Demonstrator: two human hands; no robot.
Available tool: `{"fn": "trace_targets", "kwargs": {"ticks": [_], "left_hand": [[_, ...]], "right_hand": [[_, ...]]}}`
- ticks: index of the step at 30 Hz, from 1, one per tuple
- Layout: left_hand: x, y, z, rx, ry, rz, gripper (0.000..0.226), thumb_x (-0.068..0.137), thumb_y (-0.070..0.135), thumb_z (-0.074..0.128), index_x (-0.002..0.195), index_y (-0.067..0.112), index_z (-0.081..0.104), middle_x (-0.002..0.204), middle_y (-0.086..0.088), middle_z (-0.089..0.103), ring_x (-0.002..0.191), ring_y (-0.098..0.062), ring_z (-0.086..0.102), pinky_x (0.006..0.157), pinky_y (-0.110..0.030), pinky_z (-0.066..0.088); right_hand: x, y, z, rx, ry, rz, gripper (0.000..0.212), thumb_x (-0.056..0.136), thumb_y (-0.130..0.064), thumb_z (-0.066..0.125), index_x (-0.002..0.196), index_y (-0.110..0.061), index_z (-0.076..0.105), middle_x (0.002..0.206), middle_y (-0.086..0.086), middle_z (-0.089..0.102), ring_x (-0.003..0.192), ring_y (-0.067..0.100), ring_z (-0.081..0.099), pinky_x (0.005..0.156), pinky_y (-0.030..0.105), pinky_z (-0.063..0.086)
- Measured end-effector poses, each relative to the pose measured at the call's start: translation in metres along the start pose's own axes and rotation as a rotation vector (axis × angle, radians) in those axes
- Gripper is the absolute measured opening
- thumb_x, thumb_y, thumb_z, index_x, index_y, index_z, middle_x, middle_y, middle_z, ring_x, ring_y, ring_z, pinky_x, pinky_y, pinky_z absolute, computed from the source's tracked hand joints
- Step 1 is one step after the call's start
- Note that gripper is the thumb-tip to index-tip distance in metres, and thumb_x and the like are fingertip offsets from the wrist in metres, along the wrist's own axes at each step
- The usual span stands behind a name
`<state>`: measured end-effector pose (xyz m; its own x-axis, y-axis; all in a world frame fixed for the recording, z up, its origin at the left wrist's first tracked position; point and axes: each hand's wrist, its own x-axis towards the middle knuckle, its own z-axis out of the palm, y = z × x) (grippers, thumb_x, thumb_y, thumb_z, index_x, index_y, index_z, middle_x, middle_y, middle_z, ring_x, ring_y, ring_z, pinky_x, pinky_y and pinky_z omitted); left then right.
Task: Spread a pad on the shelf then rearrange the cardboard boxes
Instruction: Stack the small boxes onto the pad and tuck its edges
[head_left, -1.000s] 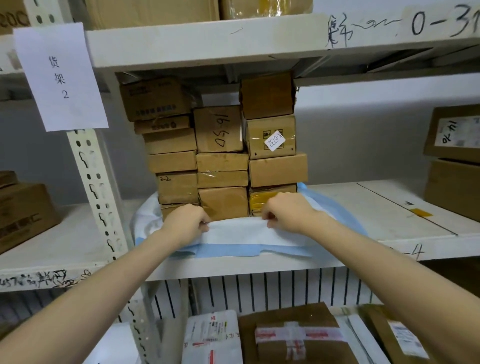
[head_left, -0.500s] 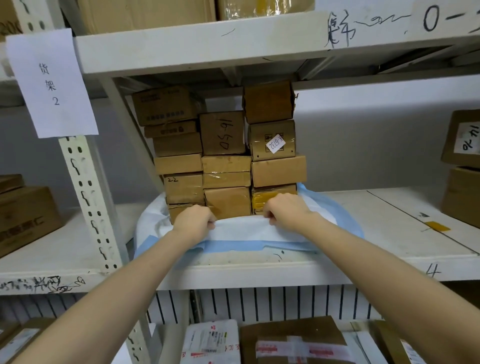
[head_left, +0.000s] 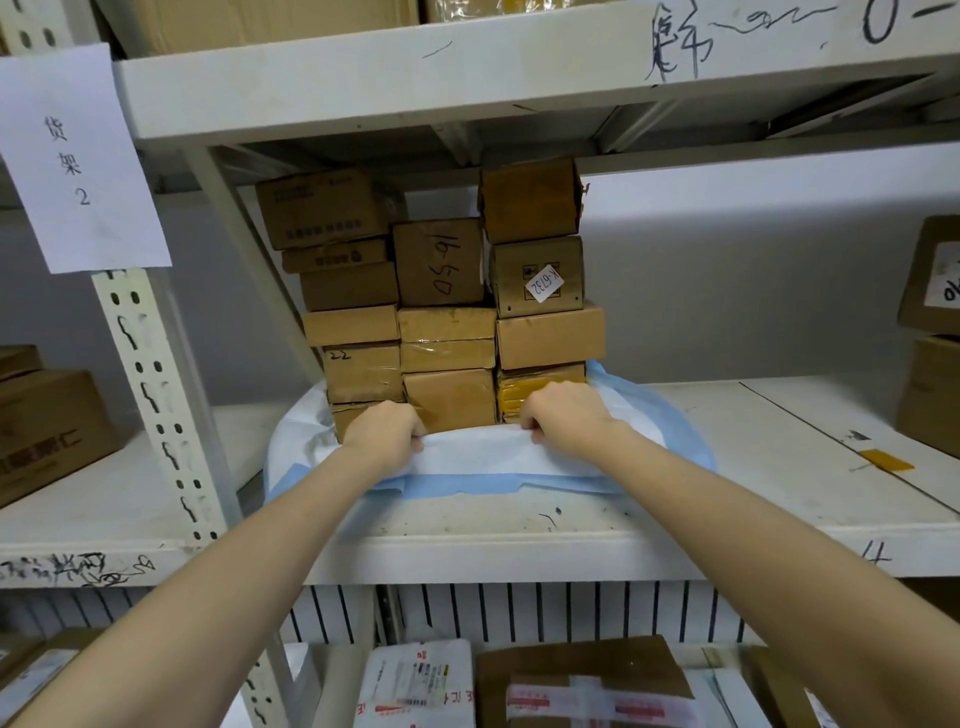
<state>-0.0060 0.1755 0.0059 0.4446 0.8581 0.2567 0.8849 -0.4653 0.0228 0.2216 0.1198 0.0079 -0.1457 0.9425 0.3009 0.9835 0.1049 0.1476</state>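
A white pad with a blue border (head_left: 483, 460) lies on the white shelf (head_left: 519, 540), bunched up round the foot of three stacks of brown cardboard boxes (head_left: 447, 332). The boxes stand on the pad, reaching almost to the shelf above. My left hand (head_left: 387, 431) grips the pad's raised front fold at the foot of the left and middle stacks. My right hand (head_left: 563, 413) grips the same fold in front of the right stack. Both hands hide the lowest boxes' front edges.
A perforated white upright (head_left: 156, 415) with a paper label (head_left: 78, 161) stands left of the pad. More boxes sit at the far left (head_left: 47, 426) and far right (head_left: 935, 332). A yellow tape scrap (head_left: 885, 460) lies on the shelf. Parcels (head_left: 582, 686) fill the level below.
Both hands keep their grip on the pad's front fold. The pad's front edge has drawn back from the shelf lip toward the boxes, baring more shelf surface. The view shifted slightly.
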Motion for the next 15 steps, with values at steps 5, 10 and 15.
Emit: {"fn": "trace_targets", "kwargs": {"ticks": [5,10,15], "left_hand": [[-0.003,0.002,0.002,-0.038,0.004,-0.014,0.038,0.085,0.006,0.054,0.051,0.019,0.043,0.070,-0.002,0.055,0.072,-0.028,0.053,0.062,-0.031,0.043],[-0.010,0.021,-0.003,-0.135,0.048,0.070,0.025,0.083,0.007,0.050,0.096,0.015,0.070,0.101,-0.001,0.068,0.099,-0.025,0.061,0.078,-0.036,0.053],[-0.007,0.064,-0.020,-0.273,0.150,0.241,0.033,0.087,0.016,0.058,0.119,0.017,0.063,0.122,-0.003,0.063,0.115,-0.023,0.057,0.095,-0.036,0.047]], "right_hand": [[-0.008,0.001,0.008,0.039,0.036,0.021,0.015,0.087,-0.012,0.055,0.088,-0.017,0.070,0.090,0.001,0.069,0.084,0.024,0.062,0.064,0.031,0.048],[-0.021,0.006,0.008,0.173,-0.028,0.048,0.029,0.091,-0.015,0.048,0.112,-0.023,0.066,0.116,-0.003,0.066,0.103,0.022,0.058,0.083,0.037,0.053],[-0.041,0.008,0.001,0.330,0.140,0.229,0.032,0.087,-0.010,0.049,0.114,-0.019,0.065,0.111,0.003,0.067,0.103,0.027,0.059,0.081,0.039,0.051]]}}
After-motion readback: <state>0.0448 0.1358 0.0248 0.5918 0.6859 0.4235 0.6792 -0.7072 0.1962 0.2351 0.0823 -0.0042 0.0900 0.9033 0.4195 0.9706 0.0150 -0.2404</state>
